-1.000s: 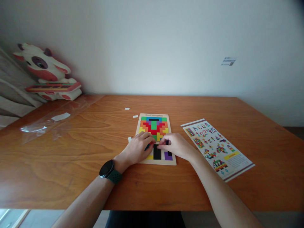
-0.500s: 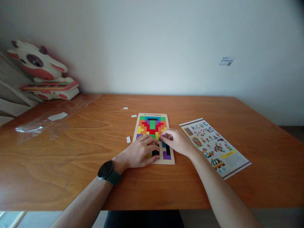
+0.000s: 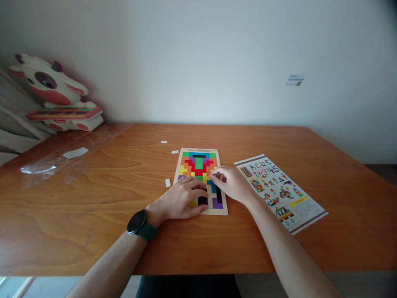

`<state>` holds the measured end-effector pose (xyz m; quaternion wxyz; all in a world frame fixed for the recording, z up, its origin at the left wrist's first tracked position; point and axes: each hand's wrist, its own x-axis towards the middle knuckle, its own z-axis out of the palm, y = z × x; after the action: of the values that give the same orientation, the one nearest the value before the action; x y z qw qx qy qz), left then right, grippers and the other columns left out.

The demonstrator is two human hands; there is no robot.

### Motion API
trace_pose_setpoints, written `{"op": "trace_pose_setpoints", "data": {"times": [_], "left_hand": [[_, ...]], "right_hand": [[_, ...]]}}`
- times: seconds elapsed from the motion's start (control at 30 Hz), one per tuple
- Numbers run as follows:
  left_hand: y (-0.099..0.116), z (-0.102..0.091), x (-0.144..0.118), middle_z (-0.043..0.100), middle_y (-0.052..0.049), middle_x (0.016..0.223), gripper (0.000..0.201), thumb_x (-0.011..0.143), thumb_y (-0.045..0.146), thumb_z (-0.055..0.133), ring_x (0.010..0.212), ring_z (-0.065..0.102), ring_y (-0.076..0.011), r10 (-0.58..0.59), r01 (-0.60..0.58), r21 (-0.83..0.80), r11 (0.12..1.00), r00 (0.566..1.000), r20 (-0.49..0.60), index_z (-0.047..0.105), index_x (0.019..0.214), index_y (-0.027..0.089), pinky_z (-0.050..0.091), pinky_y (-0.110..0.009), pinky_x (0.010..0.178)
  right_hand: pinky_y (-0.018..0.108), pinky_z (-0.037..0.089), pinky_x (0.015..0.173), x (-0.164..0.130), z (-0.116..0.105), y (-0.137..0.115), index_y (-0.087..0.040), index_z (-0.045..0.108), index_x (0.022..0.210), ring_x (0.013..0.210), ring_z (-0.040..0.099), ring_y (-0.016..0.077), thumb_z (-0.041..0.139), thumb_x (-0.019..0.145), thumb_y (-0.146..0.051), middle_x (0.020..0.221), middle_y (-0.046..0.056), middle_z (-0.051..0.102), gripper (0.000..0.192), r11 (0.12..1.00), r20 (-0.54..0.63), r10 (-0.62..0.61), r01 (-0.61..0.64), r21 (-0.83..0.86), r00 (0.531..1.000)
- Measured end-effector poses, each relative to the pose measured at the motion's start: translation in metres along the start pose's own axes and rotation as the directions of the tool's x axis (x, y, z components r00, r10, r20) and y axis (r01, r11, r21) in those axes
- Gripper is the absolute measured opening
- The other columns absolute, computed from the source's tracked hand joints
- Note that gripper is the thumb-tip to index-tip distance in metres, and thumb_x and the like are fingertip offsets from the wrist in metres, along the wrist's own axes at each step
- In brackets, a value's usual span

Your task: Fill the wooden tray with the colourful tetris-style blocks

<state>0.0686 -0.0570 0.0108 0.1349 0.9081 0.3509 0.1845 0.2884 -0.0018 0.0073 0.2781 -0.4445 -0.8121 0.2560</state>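
Note:
A wooden puzzle board [image 3: 218, 154] filled with coloured block pieces lies on the table in front of me. My left hand [image 3: 178, 199], with a dark watch [image 3: 138, 224] on its wrist, rests on the board's lower left. Its fingers are spread over a black piece [image 3: 203, 200] and its neighbours. My right hand [image 3: 231, 183] sits at the board's right edge. Its thumb and forefinger are pinched together on a small piece near the yellow and orange blocks. A purple piece [image 3: 217, 204] shows at the bottom right corner.
A printed pattern sheet [image 3: 279, 191] lies to the right of the board. Small white scraps [image 3: 168, 182] lie left of and behind it. Clear plastic wrap [image 3: 46, 167] lies at the far left, with a cow-shaped toy [image 3: 56, 97] against the wall. The table's front edge [image 3: 198, 271] is close.
My right hand has moved from the black piece near the bottom up to the middle of the board's right side. My left hand has slid slightly down and flattened onto the board.

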Motion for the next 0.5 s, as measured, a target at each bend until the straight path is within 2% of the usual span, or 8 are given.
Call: {"op": "trace_pose_setpoints", "data": {"times": [0.07, 0.2, 0.3, 0.37, 0.43, 0.5], "left_hand": [[-0.001, 0.001, 0.000, 0.068, -0.009, 0.121, 0.026, 0.090, 0.039, 0.064, 0.111, 0.062, -0.0269, -0.006, 0.006, -0.001, 1.000, 1.000, -0.007, 0.070, 0.111, 0.023, 0.044, -0.044, 0.102], [-0.008, -0.003, -0.001, 0.069, -0.008, 0.115, 0.025, 0.096, 0.038, 0.056, 0.106, 0.062, -0.0237, -0.042, 0.044, 0.037, 0.998, 0.997, -0.061, 0.068, 0.113, 0.023, 0.047, -0.039, 0.098], [-0.016, -0.013, -0.005, 0.069, -0.010, 0.110, 0.025, 0.100, 0.031, 0.048, 0.103, 0.062, -0.0239, -0.194, 0.218, 0.171, 0.961, 0.970, -0.143, 0.067, 0.111, 0.021, 0.048, -0.038, 0.093], [-0.020, -0.021, -0.010, 0.068, -0.011, 0.107, 0.026, 0.100, 0.030, 0.044, 0.101, 0.062, -0.0256, -0.371, 0.414, 0.307, 0.857, 0.909, -0.191, 0.066, 0.109, 0.019, 0.048, -0.038, 0.090], [-0.022, -0.025, -0.016, 0.066, -0.013, 0.103, 0.029, 0.100, 0.035, 0.042, 0.099, 0.063, -0.0281, -0.556, 0.598, 0.414, 0.687, 0.798, -0.231, 0.064, 0.105, 0.017, 0.050, -0.039, 0.085], [-0.023, -0.027, -0.022, 0.066, -0.014, 0.101, 0.035, 0.099, 0.042, 0.041, 0.096, 0.064, -0.0306, -0.692, 0.712, 0.457, 0.534, 0.678, -0.249, 0.062, 0.103, 0.015, 0.051, -0.040, 0.079]], "right_hand": [[0.031, 0.050, 0.070, 0.000, 0.001, 0.005, -0.022, 0.070, 0.095, 0.076, 0.065, 0.0182, 0.060, 0.092, -0.029, 0.091, 0.005, 0.072, 0.013, 0.999, -0.049, -0.009, 0.008, -0.031, 0.999], [0.037, 0.053, 0.081, 0.000, 0.004, 0.017, -0.022, 0.066, 0.109, 0.091, 0.066, 0.0232, 0.058, 0.092, -0.027, 0.100, 0.009, 0.067, 0.019, 0.992, -0.141, -0.012, -0.006, -0.127, 0.990], [0.039, 0.054, 0.081, 0.001, 0.008, 0.027, -0.019, 0.065, 0.112, 0.087, 0.066, 0.0240, 0.056, 0.092, -0.026, 0.105, 0.012, 0.064, 0.023, 0.987, -0.192, 0.020, -0.051, -0.155, 0.981], [0.040, 0.055, 0.081, 0.002, 0.010, 0.032, -0.018, 0.063, 0.114, 0.083, 0.065, 0.0231, 0.057, 0.091, -0.027, 0.107, 0.013, 0.063, 0.026, 0.988, -0.246, 0.038, -0.074, -0.137, 0.969], [0.041, 0.055, 0.081, 0.003, 0.012, 0.036, -0.018, 0.062, 0.116, 0.076, 0.063, 0.0210, 0.058, 0.089, -0.028, 0.108, 0.013, 0.063, 0.029, 0.991, -0.313, 0.052, -0.089, -0.105, 0.948], [0.042, 0.056, 0.081, 0.004, 0.014, 0.039, -0.018, 0.061, 0.117, 0.069, 0.061, 0.0184, 0.059, 0.088, -0.029, 0.109, 0.013, 0.063, 0.031, 0.992, -0.362, 0.068, -0.101, -0.073, 0.930]]}}
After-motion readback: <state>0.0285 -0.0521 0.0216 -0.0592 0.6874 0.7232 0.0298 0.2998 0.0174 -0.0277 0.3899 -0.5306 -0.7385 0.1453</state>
